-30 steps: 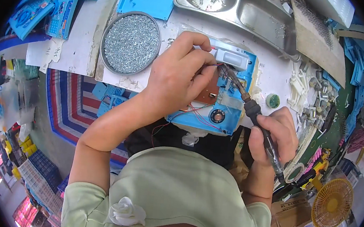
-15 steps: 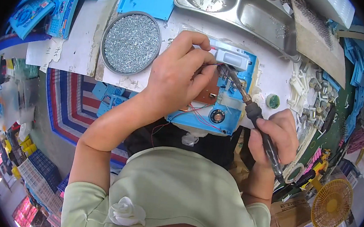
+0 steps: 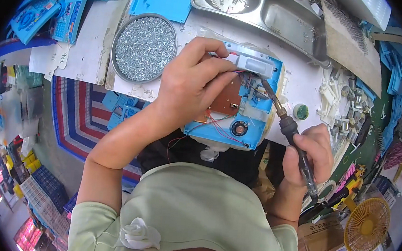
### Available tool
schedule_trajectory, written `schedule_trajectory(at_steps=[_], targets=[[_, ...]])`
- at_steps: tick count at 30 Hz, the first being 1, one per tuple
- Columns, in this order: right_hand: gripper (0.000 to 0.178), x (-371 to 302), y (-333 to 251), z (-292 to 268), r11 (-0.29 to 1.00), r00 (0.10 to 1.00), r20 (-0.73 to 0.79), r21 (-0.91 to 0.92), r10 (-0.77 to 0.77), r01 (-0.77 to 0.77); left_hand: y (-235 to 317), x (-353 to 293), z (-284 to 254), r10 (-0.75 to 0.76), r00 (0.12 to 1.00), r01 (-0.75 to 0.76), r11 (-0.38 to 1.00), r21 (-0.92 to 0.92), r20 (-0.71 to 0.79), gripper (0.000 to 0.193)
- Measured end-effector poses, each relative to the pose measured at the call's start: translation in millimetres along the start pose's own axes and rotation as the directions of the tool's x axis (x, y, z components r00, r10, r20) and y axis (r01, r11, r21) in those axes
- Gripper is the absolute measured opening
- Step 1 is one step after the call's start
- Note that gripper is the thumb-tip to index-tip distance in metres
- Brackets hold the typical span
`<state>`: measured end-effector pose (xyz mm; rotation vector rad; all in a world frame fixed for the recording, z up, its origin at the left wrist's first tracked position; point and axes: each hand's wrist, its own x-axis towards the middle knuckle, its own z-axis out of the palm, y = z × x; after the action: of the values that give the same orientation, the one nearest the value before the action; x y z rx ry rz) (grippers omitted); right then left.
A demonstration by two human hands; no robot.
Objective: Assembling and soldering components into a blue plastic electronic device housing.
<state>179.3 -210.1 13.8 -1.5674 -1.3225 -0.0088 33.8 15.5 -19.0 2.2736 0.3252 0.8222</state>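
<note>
Some wire [image 3: 243,72] pinched in left hand [image 3: 191,82], soldering iron [image 3: 290,128], shifted rightward, in right hand [image 3: 311,156]

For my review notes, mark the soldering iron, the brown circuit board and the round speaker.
Soldering iron [image 3: 289,126]: head view, on the black grip just ahead of the fingers.
Brown circuit board [image 3: 226,99]: head view, on its bare flat face.
Round speaker [image 3: 239,128]: head view, at its centre.

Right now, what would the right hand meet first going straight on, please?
The black-handled soldering iron in the right hand would probably first meet the light grey rectangular plastic housing, though depth is unclear.
</note>
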Motion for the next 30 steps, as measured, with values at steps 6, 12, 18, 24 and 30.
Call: schedule_trajectory(at_steps=[6, 12, 18, 24, 30], targets=[[0.032, -9.4, 0.0, 3.4, 0.991, 0.988, -0.102, 0.088, 0.113, -0.104, -1.9, -2.6, -4.0, 0.078, 0.995, -0.077, 0.997, 0.009, -0.062, 0.018], [0.049, 23.9, 6.5, 30.5, 0.984, 0.986, -0.091, -0.093, 0.141, -0.150, 0.5, 2.5, 0.5, 0.080, 0.997, -0.080, 0.996, 0.039, 0.004, 0.017], [0.059, 56.2, 35.1, 68.0, 0.982, 0.999, 0.032, -0.190, 0.024, -0.017, 6.0, 5.5, -0.6, 0.075, 0.996, -0.080, 0.985, 0.155, 0.039, 0.018], [0.054, 52.8, 33.8, 66.6, 0.983, 0.996, 0.013, -0.162, 0.085, -0.081, 5.3, 10.4, 4.6, 0.076, 0.995, -0.085, 0.986, 0.143, 0.067, 0.016], [0.029, 40.1, 6.6, 21.1, 0.998, 0.995, -0.076, -0.031, 0.060, -0.062, 5.5, 12.2, 12.0, 0.063, 0.997, -0.067, 0.990, 0.122, 0.032, 0.018]])
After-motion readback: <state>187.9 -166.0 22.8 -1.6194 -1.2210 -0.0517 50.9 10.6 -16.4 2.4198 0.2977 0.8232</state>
